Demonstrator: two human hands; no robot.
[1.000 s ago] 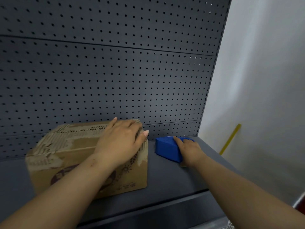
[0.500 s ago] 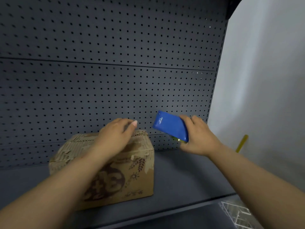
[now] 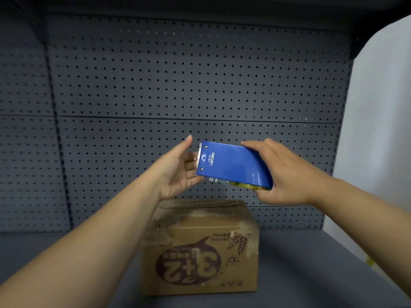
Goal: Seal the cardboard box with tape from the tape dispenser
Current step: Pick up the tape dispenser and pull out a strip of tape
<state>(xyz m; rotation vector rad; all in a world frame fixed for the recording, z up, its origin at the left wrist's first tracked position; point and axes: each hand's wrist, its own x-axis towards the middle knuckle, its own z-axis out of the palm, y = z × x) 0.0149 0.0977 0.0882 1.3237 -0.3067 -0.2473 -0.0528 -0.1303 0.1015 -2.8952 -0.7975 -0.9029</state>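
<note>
A worn brown cardboard box with an upside-down purple print stands on the dark grey shelf, its flaps down. Above it my right hand grips the rear of a blue tape dispenser, held in the air with its toothed cutter pointing left. A bit of clear tape and a yellowish roll show under the dispenser. My left hand is raised, palm up and fingers apart, right at the cutter end; whether its fingers touch the tape is hidden.
A dark grey pegboard wall backs the shelf, with another shelf overhead. A white wall lies to the right, with a small yellow object low beside the shelf's right edge.
My right hand lifted the dispenser off the shelf and swung it over the box. My left hand left the box top and rose to the cutter end. The view tilted upward.
</note>
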